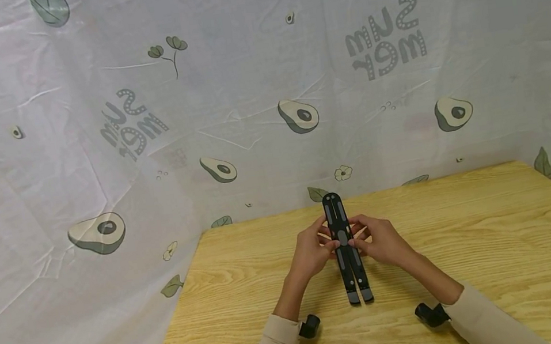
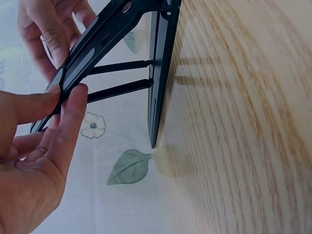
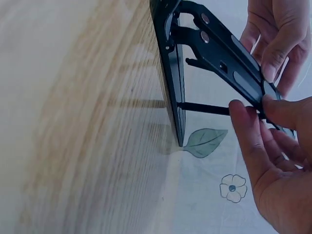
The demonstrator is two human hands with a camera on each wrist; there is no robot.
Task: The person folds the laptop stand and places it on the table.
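I pinch the black folding stand (image 1: 343, 238) by both edges of its raised upper part (image 2: 82, 70), left hand (image 1: 313, 250) and right hand (image 1: 379, 239) facing each other, thumbs above and fingers beneath, which probably lets me steady it evenly. Its lower part (image 2: 158, 97) rests on the wooden table (image 1: 472, 239) before me (slim struts (image 2: 119, 91) bridge the gap), presumably bearing some weight.
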